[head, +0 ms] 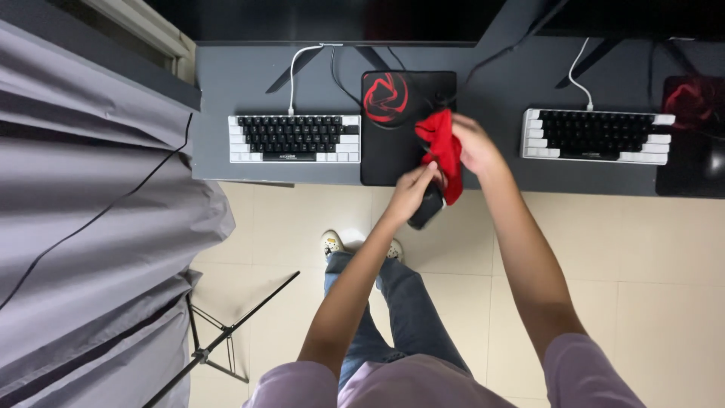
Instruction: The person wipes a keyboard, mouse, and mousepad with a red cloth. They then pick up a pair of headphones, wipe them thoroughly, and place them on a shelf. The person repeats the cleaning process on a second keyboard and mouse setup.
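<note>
Curtain (91, 227): grey fabric in folds, filling left side of view; thin black cable running across it.
Stand (219, 340): black folding legs on pale tiled floor, below curtain edge.
Desk (226, 83): dark grey top, spanning upper part of view.
Left keyboard (294, 138): black keys with white outer keys, flat on desk, white cable leading up from its top edge.
Mouse pad (393, 151): black with red emblem, just right of left keyboard, lying on desk.
Left hand (411, 193): clenched around black mouse, held in front of desk edge, above floor.
Black mouse (427, 208): dark rounded body, gripped from the left, partly covered by red cloth; lifted off mouse pad.
Red cloth (444, 151): bunched, hanging over mouse and lower right part of mouse pad.
Right hand (476, 143): fingers pinched on upper part of red cloth, over desk edge.
Right keyboard (596, 136): same colouring as left one, well apart to the right, white cable at top.
Second mouse pad (691, 113): black with red emblem, at far right edge.
</note>
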